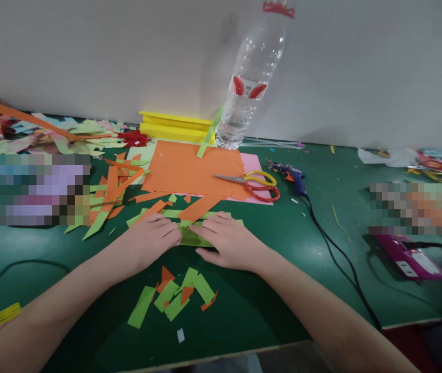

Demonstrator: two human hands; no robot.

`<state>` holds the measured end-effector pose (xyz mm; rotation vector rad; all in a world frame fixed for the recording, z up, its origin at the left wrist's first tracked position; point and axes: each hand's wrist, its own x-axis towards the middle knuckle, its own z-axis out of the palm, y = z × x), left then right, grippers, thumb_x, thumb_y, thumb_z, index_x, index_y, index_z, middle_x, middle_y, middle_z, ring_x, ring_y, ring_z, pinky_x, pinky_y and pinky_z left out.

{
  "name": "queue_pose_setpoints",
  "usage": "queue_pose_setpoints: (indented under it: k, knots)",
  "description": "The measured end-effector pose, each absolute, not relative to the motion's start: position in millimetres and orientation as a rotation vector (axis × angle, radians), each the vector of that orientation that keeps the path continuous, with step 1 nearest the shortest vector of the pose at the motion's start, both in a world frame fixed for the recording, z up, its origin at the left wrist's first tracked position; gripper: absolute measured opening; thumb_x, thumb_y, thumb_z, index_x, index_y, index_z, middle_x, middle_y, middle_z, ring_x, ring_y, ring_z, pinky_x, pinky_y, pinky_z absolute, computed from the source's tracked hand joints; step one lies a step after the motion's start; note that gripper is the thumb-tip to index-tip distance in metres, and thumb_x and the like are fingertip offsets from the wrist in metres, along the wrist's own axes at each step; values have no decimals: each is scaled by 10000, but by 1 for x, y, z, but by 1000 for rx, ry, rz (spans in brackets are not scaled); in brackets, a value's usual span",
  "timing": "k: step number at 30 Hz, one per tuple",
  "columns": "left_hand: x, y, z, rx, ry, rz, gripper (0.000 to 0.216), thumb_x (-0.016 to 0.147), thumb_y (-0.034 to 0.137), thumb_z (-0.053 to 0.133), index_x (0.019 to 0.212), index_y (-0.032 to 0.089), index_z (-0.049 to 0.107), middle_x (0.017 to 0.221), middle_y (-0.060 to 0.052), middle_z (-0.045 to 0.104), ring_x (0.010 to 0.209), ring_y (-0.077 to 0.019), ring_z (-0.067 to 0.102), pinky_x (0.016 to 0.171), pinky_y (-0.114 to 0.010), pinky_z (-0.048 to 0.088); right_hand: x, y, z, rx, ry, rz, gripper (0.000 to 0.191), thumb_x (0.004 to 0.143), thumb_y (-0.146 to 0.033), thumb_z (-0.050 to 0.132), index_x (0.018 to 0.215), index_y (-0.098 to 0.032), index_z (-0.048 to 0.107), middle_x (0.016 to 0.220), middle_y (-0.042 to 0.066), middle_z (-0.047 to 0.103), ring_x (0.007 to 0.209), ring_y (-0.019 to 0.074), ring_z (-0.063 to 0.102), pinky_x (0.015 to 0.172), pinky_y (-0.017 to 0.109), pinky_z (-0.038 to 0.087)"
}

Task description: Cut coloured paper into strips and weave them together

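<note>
A piece of light green paper [193, 238] lies on the green table before me, between my two hands. My left hand [156, 235] has its fingers curled and pressed onto the paper's left end. My right hand [226, 241] grips the right part, fingers bent over it and thumb at the near edge. Just beyond are an orange strip [201, 208] and more green paper, partly covered by my fingers. Small green and orange scraps [174, 295] lie nearer to me. Scissors [246, 181] with red and yellow handles rest on orange sheets [189, 168].
A tilted clear plastic bottle [250, 77] stands against the grey wall. To the right lie a blue glue gun [293, 176] with a black cord and a purple power strip [407, 256]. Paper strips [112, 186] pile up at left, near folded yellow paper [176, 127].
</note>
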<state>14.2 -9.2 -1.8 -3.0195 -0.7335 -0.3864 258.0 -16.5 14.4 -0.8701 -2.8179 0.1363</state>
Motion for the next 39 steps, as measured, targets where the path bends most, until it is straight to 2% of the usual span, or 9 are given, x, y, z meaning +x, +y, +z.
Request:
queue_pose_setpoints:
  k: [6, 10, 13, 16, 23, 30, 35, 37, 39]
  knots:
    - [17, -10, 4, -2990, -707, -427, 327, 1005, 114, 295, 816, 165, 557, 783, -22, 596, 727, -169, 519, 798, -323, 386, 258, -14, 17, -877, -2827, 157, 392, 921, -371, 530, 1204, -103, 577, 991, 127, 683, 929, 235, 599, 867, 405, 423]
    - [18, -10, 3, -2986, -733, -450, 333, 1017, 150, 307, 807, 159, 564, 782, -32, 606, 726, -176, 527, 760, -321, 392, 259, -11, 16, -824, -2844, 94, 260, 927, -358, 529, 1000, -125, 619, 920, 101, 689, 873, 216, 592, 889, 393, 411]
    - [17, -10, 4, -3000, -756, -465, 341, 1022, 162, 306, 799, 157, 564, 759, -28, 602, 689, -173, 523, 712, -311, 387, 259, -10, 14, -728, -2891, -6, 250, 977, -298, 452, 898, -141, 629, 815, 61, 679, 777, 182, 583, 823, 356, 418]
    - [17, -10, 7, -3008, -754, -437, 323, 1021, 161, 320, 809, 160, 564, 774, -23, 605, 714, -173, 539, 736, -314, 391, 261, -10, 11, -702, -2887, -80, 302, 1004, -271, 398, 868, -154, 641, 789, 42, 670, 761, 171, 577, 755, 331, 417]
    - [17, -12, 12, -3002, -754, -326, 307, 1005, 390, 418, 884, 167, 591, 896, -56, 646, 824, -213, 595, 772, -335, 420, 267, -11, 9, -734, -2833, -57, 318, 1009, -284, 393, 870, -168, 655, 781, 30, 663, 747, 164, 573, 696, 306, 429]
    - [14, -8, 9, -3008, -795, -366, 211, 995, 175, 418, 853, 165, 574, 822, -26, 617, 749, -183, 548, 705, -305, 378, 268, -12, 11, -709, -2801, -20, 311, 1004, -280, 403, 868, -174, 662, 782, 30, 672, 745, 161, 586, 703, 297, 468]
    - [14, -8, 11, -3043, -848, -370, 204, 985, 145, 428, 844, 161, 574, 801, -20, 612, 732, -175, 548, 675, -294, 379, 273, -7, 10, -654, -2725, -32, 285, 994, -298, 441, 897, -173, 679, 795, 31, 708, 743, 158, 622, 720, 304, 492]
    - [14, -8, 10, -3034, -837, -384, 185, 990, 162, 429, 896, 158, 589, 826, -29, 633, 741, -181, 569, 675, -299, 396, 275, -6, 9, -645, -2708, -46, 277, 990, -301, 451, 899, -177, 682, 798, 26, 717, 741, 156, 633, 723, 303, 499]
    - [13, -8, 8, -3011, -812, -409, 168, 999, 184, 428, 1035, 151, 589, 902, -49, 665, 796, -196, 606, 703, -312, 425, 275, -5, 9, -652, -2697, -51, 266, 986, -299, 465, 893, -176, 682, 801, 23, 722, 734, 154, 639, 716, 299, 502]
